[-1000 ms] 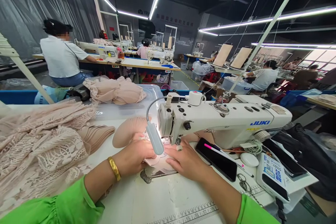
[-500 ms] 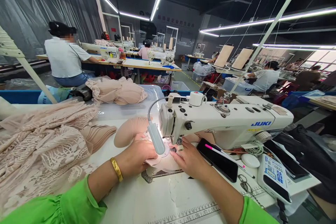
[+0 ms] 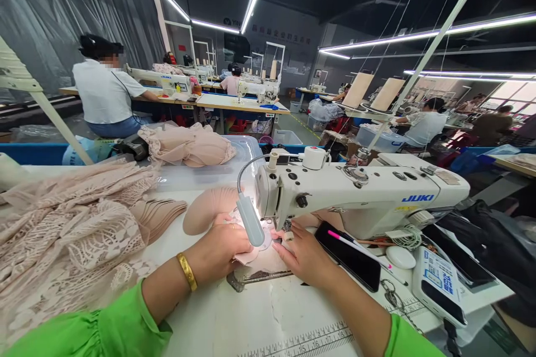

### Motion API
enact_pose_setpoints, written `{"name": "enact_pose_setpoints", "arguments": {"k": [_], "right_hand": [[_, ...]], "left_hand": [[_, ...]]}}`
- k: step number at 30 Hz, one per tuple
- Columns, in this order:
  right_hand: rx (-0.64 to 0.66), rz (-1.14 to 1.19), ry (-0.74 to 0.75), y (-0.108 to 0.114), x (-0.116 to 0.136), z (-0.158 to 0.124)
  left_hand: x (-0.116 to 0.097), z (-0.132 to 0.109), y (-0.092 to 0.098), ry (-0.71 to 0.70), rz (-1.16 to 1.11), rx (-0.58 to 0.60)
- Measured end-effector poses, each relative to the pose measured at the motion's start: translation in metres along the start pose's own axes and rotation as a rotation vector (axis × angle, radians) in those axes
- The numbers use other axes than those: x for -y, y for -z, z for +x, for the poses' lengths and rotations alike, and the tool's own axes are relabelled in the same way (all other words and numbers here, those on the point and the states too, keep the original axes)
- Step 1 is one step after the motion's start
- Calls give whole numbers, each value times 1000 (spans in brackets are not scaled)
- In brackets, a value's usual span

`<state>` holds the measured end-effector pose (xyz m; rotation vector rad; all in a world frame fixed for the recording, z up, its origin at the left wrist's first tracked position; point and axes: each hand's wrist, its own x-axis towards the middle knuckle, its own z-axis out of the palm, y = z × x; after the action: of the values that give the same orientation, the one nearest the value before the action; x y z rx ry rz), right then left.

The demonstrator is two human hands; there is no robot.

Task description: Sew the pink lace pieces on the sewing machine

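Note:
Pale pink fabric point(image 3: 262, 262) lies under the needle area of a white sewing machine point(image 3: 355, 192), lit by a small grey lamp point(image 3: 250, 220) on a bendy neck. My left hand point(image 3: 224, 245), a gold bangle at its wrist, is closed on the fabric's left edge, fingers partly behind the lamp. On the right, my right hand point(image 3: 304, 251) rests on the fabric close to the presser foot, thumb and fingers apart. A beige moulded cup piece point(image 3: 209, 209) sits just beyond my left hand. The needle itself is hidden.
Beige lace point(image 3: 84, 223) and stacked cup pieces point(image 3: 161, 217) cover the table's left. A clear plastic box lid point(image 3: 245, 150) stands behind. Right of my right hand lie a black phone point(image 3: 349, 256), pens and a white device point(image 3: 439, 284). People sit at other machines beyond.

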<state>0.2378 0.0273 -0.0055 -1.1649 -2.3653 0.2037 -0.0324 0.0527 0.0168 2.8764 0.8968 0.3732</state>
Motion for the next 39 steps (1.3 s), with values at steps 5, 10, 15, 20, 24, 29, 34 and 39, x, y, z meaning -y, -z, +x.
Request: {"name": "enact_pose_setpoints", "arguments": {"k": [5, 10, 15, 20, 24, 29, 34, 39], "right_hand": [[-2, 16, 7, 3, 3, 1], [-23, 54, 56, 7, 8, 1], [41, 44, 72, 6, 9, -3], [123, 100, 152, 6, 12, -5], [171, 73, 192, 7, 17, -6], [184, 48, 184, 3, 17, -7], [164, 2, 151, -2, 17, -5], [142, -36, 83, -6, 17, -1]], "left_hand": [[-5, -1, 2, 17, 5, -29], [-6, -3, -2, 30, 19, -55], [-11, -6, -5, 7, 60, -68], [-23, -11, -3, -33, 108, -83], [-34, -13, 0, -42, 79, -76], [-43, -14, -2, -44, 56, -64], [-40, -11, -11, -39, 108, -123], [-32, -4, -18, -9, 158, -146]]}}
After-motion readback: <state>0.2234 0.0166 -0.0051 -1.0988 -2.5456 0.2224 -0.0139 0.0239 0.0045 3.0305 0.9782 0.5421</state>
